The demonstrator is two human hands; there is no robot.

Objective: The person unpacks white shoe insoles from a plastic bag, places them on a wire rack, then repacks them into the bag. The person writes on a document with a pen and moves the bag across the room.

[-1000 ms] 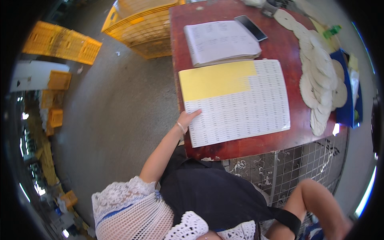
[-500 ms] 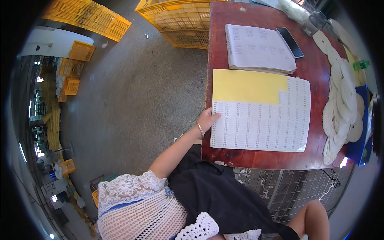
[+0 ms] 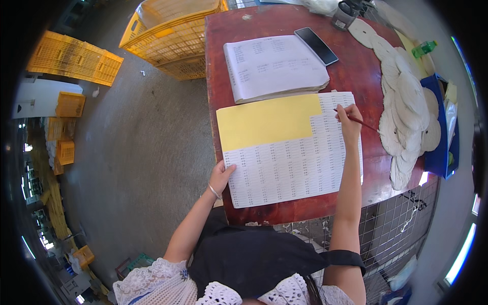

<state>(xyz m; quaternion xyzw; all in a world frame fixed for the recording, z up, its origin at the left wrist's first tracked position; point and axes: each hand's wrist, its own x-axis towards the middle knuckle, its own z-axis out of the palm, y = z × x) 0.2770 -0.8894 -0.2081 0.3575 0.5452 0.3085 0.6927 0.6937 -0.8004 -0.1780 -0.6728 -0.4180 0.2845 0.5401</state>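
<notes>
A large white sheet of printed labels (image 3: 274, 178) lies on the dark red table (image 3: 351, 81), with a plain yellow area where labels are gone or covered at its upper left. My left hand (image 3: 221, 176) pinches the sheet's left edge, thumb on top; its other fingers are partly hidden. In my right hand (image 3: 349, 121) is a slim dark red pen (image 3: 367, 125), its tip pointing left over the sheet's upper right part. An open notebook with handwriting (image 3: 277, 68) lies just beyond the sheet, and a dark phone (image 3: 316, 46) rests by its right corner.
White round discs (image 3: 404, 107) overlap in a long pile along the table's right side. Beside them stands a blue bin (image 3: 441, 127). A dark bottle (image 3: 345, 14) is at the far right corner. Yellow crates (image 3: 173, 40) stand on the floor beyond the table's left edge.
My right hand has come up from below the table over the sheet, now with a pen. My left hand stays at the sheet's left edge. The view has shifted, so the table appears further left.
</notes>
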